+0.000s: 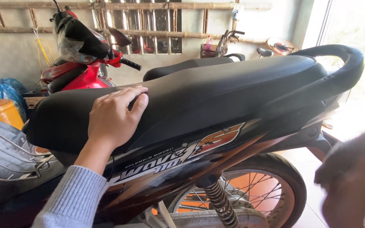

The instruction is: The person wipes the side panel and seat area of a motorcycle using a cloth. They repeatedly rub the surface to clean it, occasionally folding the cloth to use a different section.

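The left hand (114, 120) lies palm-down on the front part of the black motorbike seat (216, 90), fingers spread flat, its grip loose and holding nothing; a grey sleeve (70, 200) covers the forearm. The right hand is out of view. Left of the seat sits a wire basket (5, 156); behind the seat stands a red motorbike (83, 69); at the seat's rear curves a black grab rail (339, 69).

side decal (182, 158): you've got a long white, orange and black sticker under the seat (lettering, slanted)
box (33, 100): small white label, far left
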